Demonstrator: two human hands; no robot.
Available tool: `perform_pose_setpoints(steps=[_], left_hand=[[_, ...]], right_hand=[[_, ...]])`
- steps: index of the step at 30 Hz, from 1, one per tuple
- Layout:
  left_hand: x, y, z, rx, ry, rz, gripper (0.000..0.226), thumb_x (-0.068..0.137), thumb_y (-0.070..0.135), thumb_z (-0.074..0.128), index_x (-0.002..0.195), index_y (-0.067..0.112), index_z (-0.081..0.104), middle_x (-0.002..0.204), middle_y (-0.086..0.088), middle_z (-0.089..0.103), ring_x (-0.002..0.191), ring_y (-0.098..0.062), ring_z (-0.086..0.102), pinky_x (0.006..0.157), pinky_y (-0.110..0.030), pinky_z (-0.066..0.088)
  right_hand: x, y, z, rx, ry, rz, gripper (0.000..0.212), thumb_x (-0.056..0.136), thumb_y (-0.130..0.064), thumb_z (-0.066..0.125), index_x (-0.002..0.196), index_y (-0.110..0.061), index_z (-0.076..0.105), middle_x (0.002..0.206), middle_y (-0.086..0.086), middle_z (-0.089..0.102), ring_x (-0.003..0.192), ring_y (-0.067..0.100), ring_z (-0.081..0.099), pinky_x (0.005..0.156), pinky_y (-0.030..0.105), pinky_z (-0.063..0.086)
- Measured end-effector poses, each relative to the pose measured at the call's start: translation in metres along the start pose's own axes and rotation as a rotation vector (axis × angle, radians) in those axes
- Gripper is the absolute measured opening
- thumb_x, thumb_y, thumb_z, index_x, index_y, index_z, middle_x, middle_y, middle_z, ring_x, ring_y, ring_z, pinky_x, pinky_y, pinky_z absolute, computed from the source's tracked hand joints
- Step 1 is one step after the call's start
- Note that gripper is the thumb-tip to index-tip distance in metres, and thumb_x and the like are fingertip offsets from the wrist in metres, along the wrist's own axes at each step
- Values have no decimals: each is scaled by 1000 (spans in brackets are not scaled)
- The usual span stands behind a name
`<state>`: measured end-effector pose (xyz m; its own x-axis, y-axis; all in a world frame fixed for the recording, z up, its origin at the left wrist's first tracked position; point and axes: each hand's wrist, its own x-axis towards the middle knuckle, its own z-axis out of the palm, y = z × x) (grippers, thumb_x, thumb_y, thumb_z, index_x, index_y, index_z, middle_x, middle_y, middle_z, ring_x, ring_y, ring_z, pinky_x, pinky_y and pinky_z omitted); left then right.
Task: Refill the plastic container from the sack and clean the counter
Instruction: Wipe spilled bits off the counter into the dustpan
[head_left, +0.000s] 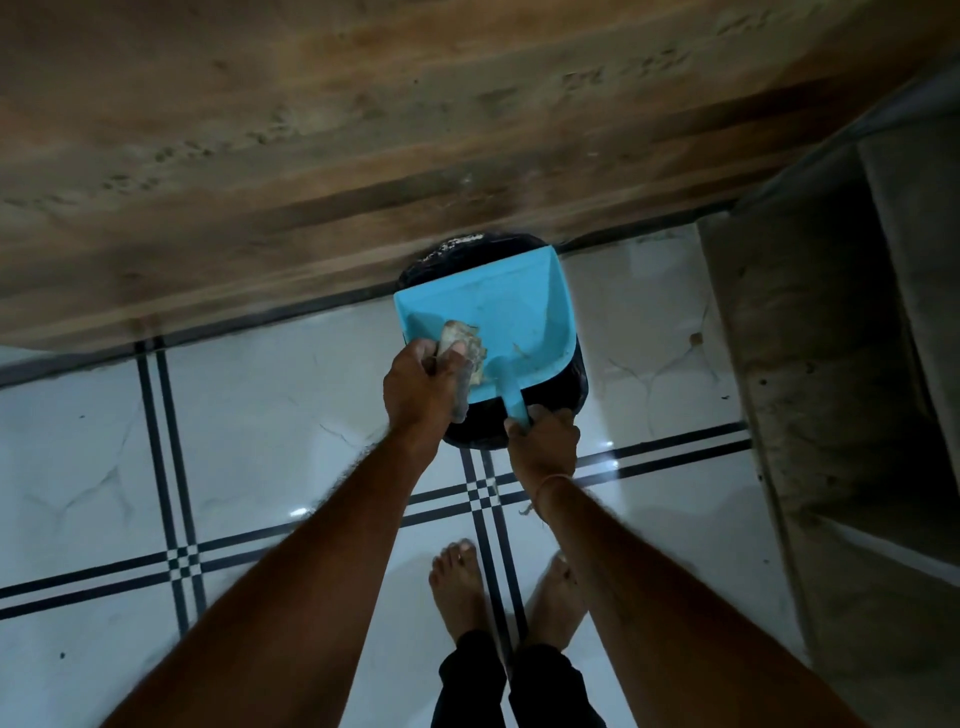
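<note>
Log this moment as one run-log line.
right hand: grips dustpan handle | left hand: wipes pan with rag | dustpan: held over black bin | floor: tiled

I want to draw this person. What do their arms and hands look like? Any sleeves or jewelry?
No sleeves show: both forearms are bare and a bit hairy. The right hand has a thin thread band tied at the wrist, loose ends dangling. The left hand wears nothing.

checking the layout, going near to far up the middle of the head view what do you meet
bare feet → right hand gripping the dustpan handle → left hand holding a dirty rag → blue dustpan held over a black bin → brown wall
</note>
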<state>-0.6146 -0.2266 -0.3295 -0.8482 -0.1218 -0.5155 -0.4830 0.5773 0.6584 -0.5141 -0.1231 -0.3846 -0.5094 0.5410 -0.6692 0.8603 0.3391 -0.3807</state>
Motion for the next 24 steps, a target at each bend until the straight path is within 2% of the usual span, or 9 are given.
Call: perform_pose_setpoints(steps=[5, 9, 12, 14, 16, 18, 20, 22, 24], left_hand=[[-5, -5, 3, -30, -12, 4, 28, 94, 41, 69, 95, 13, 68, 90, 1, 72, 77, -10, 67, 58, -16, 48], [-11, -1, -5, -113, -66, -49, 34, 88, 51, 70, 96, 18, 70, 92, 1, 76, 84, -16, 74, 73, -37, 63], [-26, 15, -22, -170, -154, -111, 49, 76, 64, 71, 94, 19, 72, 91, -1, 78, 86, -22, 76, 78, -43, 64], [-43, 42, -40, -215, -278, -116, 43, 84, 55, 75, 92, 13, 73, 83, -2, 77, 78, -21, 74, 68, -33, 61], [-68, 80, -61, -220, -453, -91, 34, 94, 39, 71, 95, 5, 75, 76, -4, 77, 72, -21, 74, 62, -29, 58], [-97, 120, -84, -236, -618, -76, 34, 95, 34, 69, 102, 1, 75, 93, -16, 79, 89, -34, 76, 79, -41, 62], [-130, 164, -109, -242, -749, -78, 40, 93, 37, 70, 107, 0, 75, 103, -24, 77, 98, -39, 74, 90, -50, 58], [-166, 210, -133, -224, -812, -85, 51, 85, 43, 74, 109, -1, 75, 107, -26, 76, 102, -42, 72, 93, -50, 57], [-203, 257, -157, -210, -836, -85, 60, 75, 50, 76, 107, 0, 75, 106, -23, 77, 99, -36, 72, 86, -41, 60]], right_hand=[[3, 3, 4, -13, 9, 3, 32, 96, -24, 63, 124, -8, 62, 133, 15, 40, 121, 34, 51, 98, 42, 49], [-8, 3, -11, 88, 70, -31, 44, 92, -22, 67, 132, -12, 53, 134, 13, 43, 122, 33, 53, 98, 45, 54], [-35, 2, -40, 355, 35, -222, 52, 93, -20, 68, 141, -21, 48, 134, 8, 42, 121, 29, 57, 100, 45, 56], [-56, -7, -75, 493, -7, -431, 60, 96, -21, 66, 151, -28, 42, 140, 4, 39, 130, 22, 53, 104, 36, 54], [-80, -26, -122, 475, -57, -584, 64, 95, -24, 65, 153, -32, 40, 146, 3, 39, 137, 20, 49, 108, 36, 52], [-106, -48, -171, 468, -94, -694, 59, 92, -22, 64, 148, -29, 48, 146, 9, 47, 136, 23, 51, 110, 45, 50], [-140, -67, -222, 561, -134, -708, 48, 92, -18, 64, 140, -18, 57, 139, 17, 57, 125, 33, 60, 104, 55, 52], [-179, -84, -275, 639, -169, -617, 41, 93, -17, 67, 133, -7, 62, 131, 18, 63, 108, 43, 65, 88, 59, 57], [-219, -96, -325, 675, -162, -529, 38, 91, -17, 72, 124, 0, 64, 123, 20, 67, 100, 37, 68, 80, 46, 61]])
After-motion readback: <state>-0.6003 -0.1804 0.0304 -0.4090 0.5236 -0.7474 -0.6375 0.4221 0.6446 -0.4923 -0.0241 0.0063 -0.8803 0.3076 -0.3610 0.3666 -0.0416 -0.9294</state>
